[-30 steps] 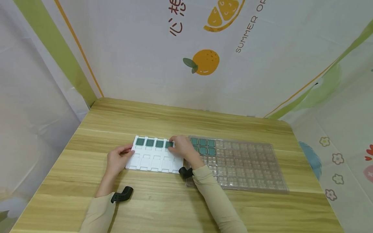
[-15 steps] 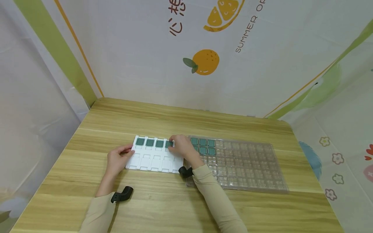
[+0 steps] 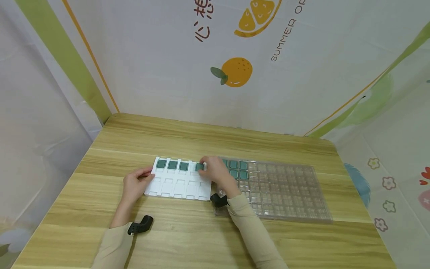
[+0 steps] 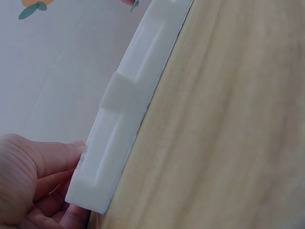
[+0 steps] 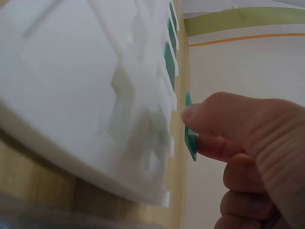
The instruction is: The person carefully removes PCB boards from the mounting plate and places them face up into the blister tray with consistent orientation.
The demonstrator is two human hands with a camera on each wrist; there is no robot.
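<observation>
A white plastic tray (image 3: 178,186) with moulded pockets lies on the table. My left hand (image 3: 132,183) grips its left edge; in the left wrist view the thumb (image 4: 62,155) rests against the tray's corner. Three small green circuit boards (image 3: 173,164) sit in the tray's far row. Between thumb and forefinger, my right hand (image 3: 217,172) pinches another green circuit board (image 5: 191,143) by its sides. In the right wrist view this board stands clear of the tray's pockets, while from the head it overlaps the far right pocket.
Right of the white tray lies a larger clear plastic tray (image 3: 285,190) with many compartments. Several green circuit boards (image 3: 243,175) fill its far left compartments, partly hidden by my right hand. A printed cloth (image 3: 161,93) hangs behind the wooden table (image 3: 174,239).
My right hand has lifted the fourth green circuit board out of its pocket and shifted slightly right with it. The left hand and the white tray have stayed in place.
</observation>
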